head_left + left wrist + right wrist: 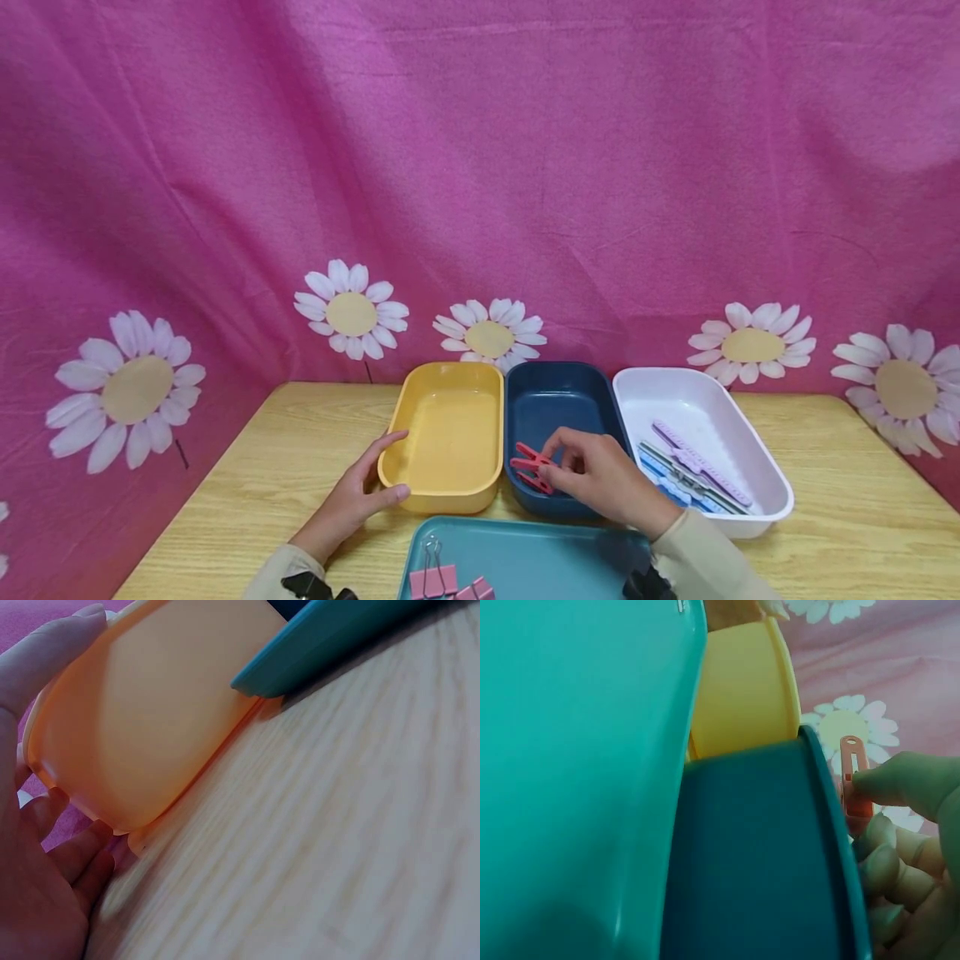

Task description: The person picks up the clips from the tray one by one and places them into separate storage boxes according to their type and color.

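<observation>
A red clothespin (854, 776) is pinched between the thumb and fingers of my right hand (596, 475), above the near end of the navy blue container (558, 392). Another red clothespin (534, 482) shows just below it, inside that container. My left hand (360, 492) holds the near left corner of the yellow container (450, 502). In the left wrist view its thumb (56, 652) lies along the rim and the other fingers curl against the outer wall. No contents show in the yellow container.
A teal tray (540, 550) in front carries pink binder clips (433, 582). To the right, a white container (772, 487) holds a purple clip (701, 462) and other long clips in blue and grey. A pink flowered cloth (525, 167) hangs behind the wooden table (862, 500).
</observation>
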`<state>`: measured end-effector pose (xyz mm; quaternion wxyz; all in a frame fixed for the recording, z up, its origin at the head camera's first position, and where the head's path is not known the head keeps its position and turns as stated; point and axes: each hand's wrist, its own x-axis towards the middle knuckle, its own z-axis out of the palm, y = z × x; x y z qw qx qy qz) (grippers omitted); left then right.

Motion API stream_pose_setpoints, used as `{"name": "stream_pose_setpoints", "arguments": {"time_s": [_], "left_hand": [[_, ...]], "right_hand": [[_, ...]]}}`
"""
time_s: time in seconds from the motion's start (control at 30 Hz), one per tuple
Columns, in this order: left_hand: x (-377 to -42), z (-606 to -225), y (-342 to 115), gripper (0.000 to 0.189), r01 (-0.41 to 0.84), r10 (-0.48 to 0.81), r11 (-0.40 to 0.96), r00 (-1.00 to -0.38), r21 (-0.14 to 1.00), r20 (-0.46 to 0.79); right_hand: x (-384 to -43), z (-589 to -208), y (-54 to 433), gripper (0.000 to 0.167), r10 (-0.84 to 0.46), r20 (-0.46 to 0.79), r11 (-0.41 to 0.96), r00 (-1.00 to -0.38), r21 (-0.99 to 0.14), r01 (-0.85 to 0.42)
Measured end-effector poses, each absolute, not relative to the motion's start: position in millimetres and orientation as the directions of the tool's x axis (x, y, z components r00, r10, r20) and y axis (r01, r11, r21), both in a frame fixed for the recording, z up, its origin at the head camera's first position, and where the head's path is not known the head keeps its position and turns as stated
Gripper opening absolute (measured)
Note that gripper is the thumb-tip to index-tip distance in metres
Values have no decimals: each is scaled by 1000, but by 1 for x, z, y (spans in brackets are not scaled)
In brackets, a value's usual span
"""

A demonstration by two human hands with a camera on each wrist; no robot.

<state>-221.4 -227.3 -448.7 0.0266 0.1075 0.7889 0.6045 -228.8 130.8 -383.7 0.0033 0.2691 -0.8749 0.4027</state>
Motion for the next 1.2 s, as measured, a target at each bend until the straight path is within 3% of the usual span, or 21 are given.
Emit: {"name": "stream_pose_setpoints", "arguments": {"time_s": [1.2], "left_hand": [[-220, -448, -228, 68, 142, 213, 249, -973, 958, 89]], "right_hand": [[-242, -392, 146, 14, -360, 227, 653, -905, -631, -418]]}}
